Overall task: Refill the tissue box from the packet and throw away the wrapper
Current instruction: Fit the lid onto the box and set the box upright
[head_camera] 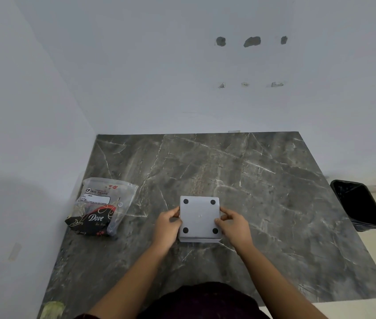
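A square grey tissue box (199,216) lies upside down on the dark marble table (262,185), its base up with four black round feet. My left hand (167,223) grips its left edge and my right hand (233,223) grips its right edge. A clear plastic tissue packet (100,206) with a black and red "Dove" print lies on the table to the left, apart from both hands. The box opening is hidden underneath.
A black bin (358,204) lined with a black bag stands on the floor off the table's right edge. White walls close the left and far sides. The table's near edge is just below my arms.
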